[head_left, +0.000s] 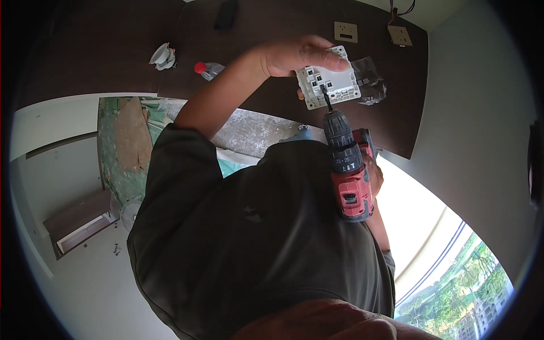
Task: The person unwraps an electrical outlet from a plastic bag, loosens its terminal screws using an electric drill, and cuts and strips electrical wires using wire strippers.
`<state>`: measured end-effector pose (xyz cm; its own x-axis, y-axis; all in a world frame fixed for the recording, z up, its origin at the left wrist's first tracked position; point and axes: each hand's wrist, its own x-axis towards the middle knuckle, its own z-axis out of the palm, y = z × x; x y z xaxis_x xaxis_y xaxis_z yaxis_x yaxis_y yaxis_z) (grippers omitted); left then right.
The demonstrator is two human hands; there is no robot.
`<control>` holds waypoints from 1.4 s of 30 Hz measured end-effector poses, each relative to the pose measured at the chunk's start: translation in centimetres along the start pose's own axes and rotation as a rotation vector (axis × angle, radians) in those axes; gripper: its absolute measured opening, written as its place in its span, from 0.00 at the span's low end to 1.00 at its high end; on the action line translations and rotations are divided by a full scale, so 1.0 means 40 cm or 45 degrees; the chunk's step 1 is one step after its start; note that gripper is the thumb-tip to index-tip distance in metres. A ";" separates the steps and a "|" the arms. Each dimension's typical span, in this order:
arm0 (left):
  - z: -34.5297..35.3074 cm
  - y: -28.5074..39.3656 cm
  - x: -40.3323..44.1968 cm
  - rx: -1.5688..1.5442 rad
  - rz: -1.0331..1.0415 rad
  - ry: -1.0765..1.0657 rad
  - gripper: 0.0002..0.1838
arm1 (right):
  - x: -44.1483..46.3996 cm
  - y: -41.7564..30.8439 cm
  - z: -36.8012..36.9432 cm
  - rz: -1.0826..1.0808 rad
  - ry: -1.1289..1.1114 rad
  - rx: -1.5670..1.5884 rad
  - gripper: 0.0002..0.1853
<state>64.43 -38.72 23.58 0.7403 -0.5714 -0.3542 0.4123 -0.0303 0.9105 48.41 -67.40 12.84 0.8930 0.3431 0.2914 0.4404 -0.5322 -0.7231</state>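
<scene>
My left hand [309, 55] grips a white wall plate [343, 79] by its upper edge, thumb on its face and fingers mostly behind it. Several small dark terminal openings show on the plate's left part. In my right hand [374, 177] is a red and black cordless drill [350, 190], with the fingers largely hidden behind its body. The drill's thin dark bit [327, 99] points up at the plate, its tip over the terminals. Whether the tip sits inside one cannot be made out. Crinkled clear plastic wrap [369, 82] lies just right of the plate.
On the dark brown surface [113, 51] are a white round fitting [163, 56], a red-capped bottle [209, 70], a black object [226, 15] and two beige sockets [345, 32], one near loose wires [392, 12]. A bright window [470, 277] is at lower right.
</scene>
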 end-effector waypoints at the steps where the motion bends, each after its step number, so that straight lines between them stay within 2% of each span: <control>1: 0.003 0.006 -0.007 -0.002 -0.001 0.000 0.25 | -0.001 0.000 0.002 0.002 -0.035 0.000 0.21; 4: 0.012 0.015 -0.024 0.118 0.006 0.052 0.24 | 0.004 -0.019 -0.009 -0.130 -0.012 0.078 0.21; 11: 0.018 0.003 -0.041 0.083 0.019 0.060 0.24 | 0.004 -0.029 -0.014 -0.134 -0.041 0.080 0.20; 14: 0.013 0.005 -0.056 0.085 0.022 0.067 0.24 | 0.014 -0.031 0.000 -0.220 0.063 0.115 0.19; 19: 0.012 0.005 -0.060 0.103 0.026 0.080 0.23 | -0.005 -0.004 0.001 -0.071 0.030 0.068 0.21; 26: 0.009 0.006 -0.062 0.107 0.018 0.123 0.25 | -0.019 0.020 0.008 -0.080 0.000 -0.059 0.24; 29: 0.014 0.021 -0.062 0.107 0.015 0.129 0.25 | 0.009 -0.009 -0.018 -0.093 0.031 -0.032 0.25; 32: 0.010 0.015 -0.061 0.100 0.027 0.153 0.25 | 0.014 -0.010 -0.015 -0.170 0.065 0.166 0.19; 34: 0.007 0.014 -0.057 0.102 0.040 0.176 0.25 | -0.029 0.043 0.017 0.088 0.014 0.412 0.19; 35: 0.003 0.014 -0.054 0.079 0.080 0.176 0.24 | -0.014 0.029 0.009 0.088 0.013 0.413 0.19; 37: -0.004 0.014 -0.053 0.057 0.118 0.176 0.24 | 0.024 -0.010 -0.013 -0.133 0.108 0.188 0.20; 38: -0.008 0.014 -0.056 0.022 0.118 0.172 0.24 | 0.012 0.005 -0.004 -0.130 0.111 0.189 0.20; 40: -0.008 0.010 -0.057 -0.014 0.111 0.165 0.24 | -0.030 0.043 0.018 0.138 0.059 0.433 0.19; 42: -0.007 0.010 -0.055 -0.051 0.082 0.168 0.23 | 0.011 0.002 -0.012 0.034 0.075 0.320 0.19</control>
<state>63.11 -37.23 24.65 0.8281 -0.4582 -0.3230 0.3807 0.0368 0.9240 48.89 -67.65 13.21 0.9112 0.2817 0.3006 0.3860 -0.3286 -0.8620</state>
